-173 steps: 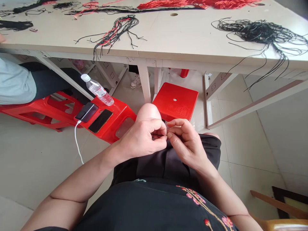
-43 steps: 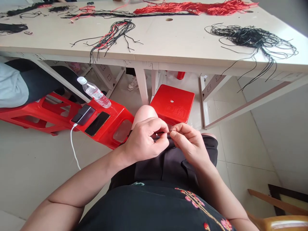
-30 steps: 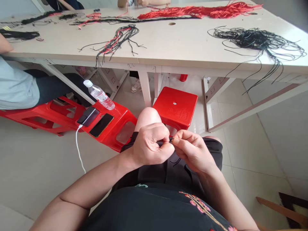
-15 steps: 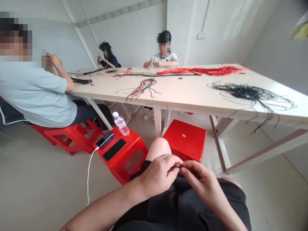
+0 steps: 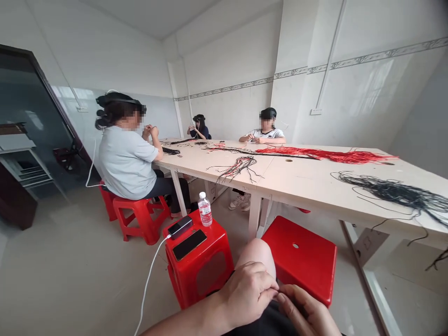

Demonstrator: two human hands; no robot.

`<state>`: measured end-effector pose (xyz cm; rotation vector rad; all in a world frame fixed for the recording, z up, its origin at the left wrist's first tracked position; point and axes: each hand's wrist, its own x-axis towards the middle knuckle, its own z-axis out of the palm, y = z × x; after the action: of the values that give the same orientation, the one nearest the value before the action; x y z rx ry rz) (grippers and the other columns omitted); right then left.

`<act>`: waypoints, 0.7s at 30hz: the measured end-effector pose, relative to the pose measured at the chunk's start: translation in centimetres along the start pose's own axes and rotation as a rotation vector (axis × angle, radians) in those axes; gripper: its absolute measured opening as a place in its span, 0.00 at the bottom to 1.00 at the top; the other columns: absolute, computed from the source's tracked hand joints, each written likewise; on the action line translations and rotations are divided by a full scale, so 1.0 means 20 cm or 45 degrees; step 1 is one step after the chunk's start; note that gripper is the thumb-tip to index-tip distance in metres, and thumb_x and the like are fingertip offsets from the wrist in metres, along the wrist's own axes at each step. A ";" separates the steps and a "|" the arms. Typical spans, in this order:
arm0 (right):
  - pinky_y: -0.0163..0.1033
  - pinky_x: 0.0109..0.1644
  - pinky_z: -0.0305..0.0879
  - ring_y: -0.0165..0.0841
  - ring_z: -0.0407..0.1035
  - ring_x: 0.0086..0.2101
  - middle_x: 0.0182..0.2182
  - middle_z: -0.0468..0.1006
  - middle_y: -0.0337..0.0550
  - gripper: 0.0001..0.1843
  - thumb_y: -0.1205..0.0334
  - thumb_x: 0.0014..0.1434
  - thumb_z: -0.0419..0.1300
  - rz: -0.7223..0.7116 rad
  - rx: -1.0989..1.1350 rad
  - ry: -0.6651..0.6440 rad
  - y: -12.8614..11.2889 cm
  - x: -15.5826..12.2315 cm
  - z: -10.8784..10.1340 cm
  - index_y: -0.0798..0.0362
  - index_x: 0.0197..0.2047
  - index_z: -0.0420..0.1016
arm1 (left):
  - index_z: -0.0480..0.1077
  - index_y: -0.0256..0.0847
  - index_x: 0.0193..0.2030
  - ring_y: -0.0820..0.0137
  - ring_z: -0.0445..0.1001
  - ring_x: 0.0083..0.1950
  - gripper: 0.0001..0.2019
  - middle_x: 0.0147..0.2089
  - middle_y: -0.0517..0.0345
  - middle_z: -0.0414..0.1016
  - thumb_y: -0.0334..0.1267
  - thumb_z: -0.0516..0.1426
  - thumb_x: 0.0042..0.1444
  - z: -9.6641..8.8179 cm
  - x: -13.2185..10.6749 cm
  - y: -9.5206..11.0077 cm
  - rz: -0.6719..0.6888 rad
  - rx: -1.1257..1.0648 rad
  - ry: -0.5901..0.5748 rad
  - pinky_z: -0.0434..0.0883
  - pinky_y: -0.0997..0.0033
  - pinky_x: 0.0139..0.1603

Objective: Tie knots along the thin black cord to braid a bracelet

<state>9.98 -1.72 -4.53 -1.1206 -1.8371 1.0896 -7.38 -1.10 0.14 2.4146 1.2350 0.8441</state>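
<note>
Over my lap, my left hand (image 5: 250, 291) is closed in a pinch, its thumb and fingertips pressed together. Right beside it, my right hand (image 5: 304, 308) pinches too, its fingertips meeting those of the left. A short bit of black cord showed between the fingertips a moment ago; now the fingers cover nearly all of it. My bare knee (image 5: 259, 256) rises just beyond the hands.
A red stool (image 5: 301, 256) stands ahead. Another red stool (image 5: 210, 242) bears a water bottle (image 5: 205, 210), a phone (image 5: 190, 245) and a cabled power bank (image 5: 180, 227). The long table (image 5: 301, 179) carries red cords (image 5: 325, 155) and black cords (image 5: 392, 189). Three people sit around it.
My view has tilted up and swung left, so the table and my hands appear lower and further right. Both hands stay pinched together over my lap.
</note>
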 end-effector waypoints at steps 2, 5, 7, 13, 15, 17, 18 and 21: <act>0.31 0.33 0.65 0.31 0.68 0.28 0.26 0.74 0.42 0.19 0.46 0.60 0.52 0.046 0.014 0.003 -0.02 0.00 0.00 0.53 0.31 0.70 | 0.77 0.37 0.32 0.70 0.72 0.33 0.07 0.29 0.55 0.75 0.30 0.56 0.54 -0.01 0.00 0.01 0.069 0.032 -0.005 0.69 0.74 0.36; 0.33 0.33 0.63 0.31 0.66 0.28 0.26 0.73 0.42 0.20 0.46 0.61 0.51 0.077 0.037 0.052 -0.05 0.00 0.00 0.54 0.30 0.69 | 0.76 0.38 0.36 0.70 0.73 0.36 0.08 0.32 0.55 0.75 0.28 0.55 0.55 -0.03 0.00 0.00 0.075 -0.014 0.013 0.69 0.74 0.38; 0.33 0.34 0.62 0.31 0.66 0.29 0.26 0.73 0.42 0.20 0.46 0.61 0.51 0.079 0.058 0.073 -0.06 0.01 -0.01 0.55 0.30 0.69 | 0.75 0.38 0.40 0.70 0.73 0.37 0.09 0.34 0.54 0.75 0.28 0.54 0.56 -0.04 0.00 -0.01 0.013 -0.058 0.029 0.70 0.74 0.39; 0.33 0.35 0.62 0.30 0.66 0.30 0.29 0.74 0.43 0.18 0.47 0.60 0.54 0.068 0.150 0.067 -0.08 0.03 -0.01 0.55 0.33 0.71 | 0.74 0.39 0.34 0.71 0.72 0.35 0.10 0.32 0.55 0.73 0.27 0.52 0.56 -0.04 0.02 -0.04 0.115 -0.027 0.025 0.69 0.75 0.35; 0.32 0.33 0.60 0.29 0.64 0.28 0.27 0.73 0.42 0.19 0.48 0.61 0.53 0.065 0.129 0.072 -0.09 0.04 -0.01 0.55 0.30 0.69 | 0.74 0.39 0.33 0.71 0.72 0.35 0.10 0.31 0.55 0.73 0.26 0.52 0.55 -0.04 0.02 -0.03 0.160 -0.024 0.041 0.69 0.76 0.35; 0.32 0.32 0.60 0.29 0.63 0.28 0.27 0.73 0.41 0.18 0.48 0.61 0.53 0.057 0.110 0.059 -0.10 0.04 -0.01 0.55 0.30 0.68 | 0.73 0.38 0.32 0.72 0.72 0.34 0.09 0.30 0.56 0.72 0.25 0.53 0.55 -0.05 0.03 -0.02 0.189 -0.019 0.051 0.68 0.76 0.34; 0.32 0.32 0.60 0.29 0.63 0.28 0.27 0.72 0.41 0.18 0.48 0.61 0.53 0.051 0.106 0.052 -0.10 0.04 -0.02 0.55 0.30 0.68 | 0.73 0.38 0.31 0.72 0.71 0.34 0.09 0.29 0.56 0.72 0.25 0.53 0.54 -0.05 0.03 -0.01 0.198 -0.019 0.054 0.68 0.77 0.34; 0.31 0.32 0.59 0.29 0.63 0.28 0.26 0.72 0.41 0.19 0.47 0.60 0.53 0.039 0.108 0.034 -0.10 0.04 -0.02 0.55 0.29 0.66 | 0.72 0.37 0.29 0.73 0.71 0.33 0.08 0.29 0.57 0.72 0.24 0.53 0.53 -0.06 0.03 -0.01 0.215 -0.017 0.069 0.68 0.77 0.34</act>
<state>9.33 -1.46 -2.49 -1.1117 -1.7417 1.1541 -8.00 -0.54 1.09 2.5277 1.0509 0.9678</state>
